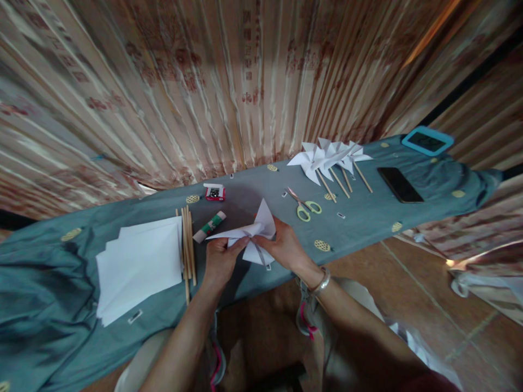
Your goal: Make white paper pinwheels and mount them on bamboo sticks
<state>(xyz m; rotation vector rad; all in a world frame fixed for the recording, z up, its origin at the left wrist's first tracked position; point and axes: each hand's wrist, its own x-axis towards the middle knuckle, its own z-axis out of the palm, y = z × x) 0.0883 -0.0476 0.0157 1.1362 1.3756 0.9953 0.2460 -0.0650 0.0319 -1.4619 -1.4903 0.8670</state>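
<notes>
Between my two hands is a white paper pinwheel (265,218), its blades folded in and no stick visible on it. My left hand (220,258) pinches its left side, thumb near the middle. From the right, my right hand (286,245) grips it with the thumb close to the centre; some of its fingers are hidden behind the paper. Just left of the pinwheel lies a glue stick (210,226) with a green label. Beyond it stands a small red and white box (214,192) with dark bits inside.
White paper sheets (141,256) and several wooden sticks (188,245) lie on the left. Scissors (304,207) with green handles rest right of my hands. Finished pinwheels (327,158) on sticks, a black phone (399,184) and a blue-framed device (427,140) lie farther right. A curtain (245,81) hangs behind.
</notes>
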